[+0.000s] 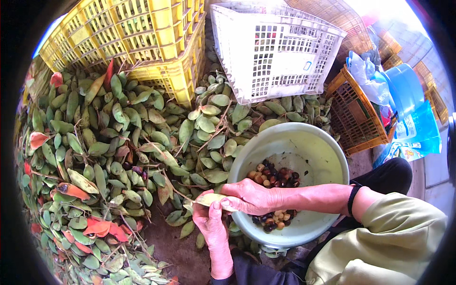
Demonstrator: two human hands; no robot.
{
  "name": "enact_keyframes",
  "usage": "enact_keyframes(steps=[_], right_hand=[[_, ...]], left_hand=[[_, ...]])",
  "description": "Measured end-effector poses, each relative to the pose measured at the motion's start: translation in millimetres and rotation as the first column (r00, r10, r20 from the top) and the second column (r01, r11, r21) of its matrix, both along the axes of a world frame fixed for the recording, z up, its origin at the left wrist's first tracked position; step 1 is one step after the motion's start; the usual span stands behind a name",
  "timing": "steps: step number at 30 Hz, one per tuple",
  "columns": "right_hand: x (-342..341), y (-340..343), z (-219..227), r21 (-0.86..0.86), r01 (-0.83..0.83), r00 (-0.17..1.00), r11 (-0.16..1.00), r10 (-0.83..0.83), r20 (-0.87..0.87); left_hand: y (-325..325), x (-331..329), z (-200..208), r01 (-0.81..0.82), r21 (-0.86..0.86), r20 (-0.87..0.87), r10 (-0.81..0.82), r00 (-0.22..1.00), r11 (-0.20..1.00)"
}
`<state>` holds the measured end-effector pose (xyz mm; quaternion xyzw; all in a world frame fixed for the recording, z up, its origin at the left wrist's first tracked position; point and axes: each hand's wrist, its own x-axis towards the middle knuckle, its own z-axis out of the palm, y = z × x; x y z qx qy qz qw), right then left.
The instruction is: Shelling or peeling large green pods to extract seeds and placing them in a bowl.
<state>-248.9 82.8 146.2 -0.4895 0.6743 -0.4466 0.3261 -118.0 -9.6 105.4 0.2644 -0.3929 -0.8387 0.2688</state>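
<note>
Both hands grip one pale green seed pod at the left rim of a pale green plastic basin. My left hand pinches the pod from below, thumb on its near side. My right hand, reaching across the basin with a black band on its wrist, holds the pod's right end with thumb and fingers. Dark brown and tan round seeds lie at the bottom of the basin, partly hidden under my right forearm. Whether the pod is split, I cannot tell.
A wide heap of green pods, some with red-orange husks and thin twigs, covers the floor at left. Yellow crates and a white crate stand behind. An orange-brown crate and blue bags are at right.
</note>
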Motion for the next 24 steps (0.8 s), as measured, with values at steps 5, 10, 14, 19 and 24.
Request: enact_keyframes(steps=[5,10,14,19,24], right_hand=[[-13,8,-12,0.013,0.049,0.999,0.999,-0.049,-0.003],[-14,-1,-9,-0.013,0.122,0.961,0.992,-0.115,0.251],[-23,5,-11,0.272,0.037,0.799,0.962,-0.192,0.57],[-16,3,-22,0.043,0.238,0.959,0.97,-0.242,0.147],[16,18,-16,0.01,0.339,0.869,0.941,-0.318,0.38]], left_hand=[[5,-6,-1,0.007,-0.02,-0.054,-0.008,0.999,1.0],[-3,2,5,0.017,-0.025,-0.151,-0.021,0.988,1.0],[3,3,0,-0.044,-0.137,0.024,0.048,0.999,0.99],[10,-6,12,0.075,-0.45,0.242,0.04,0.969,0.89],[13,-13,11,0.089,-0.712,0.208,0.088,0.974,0.696]])
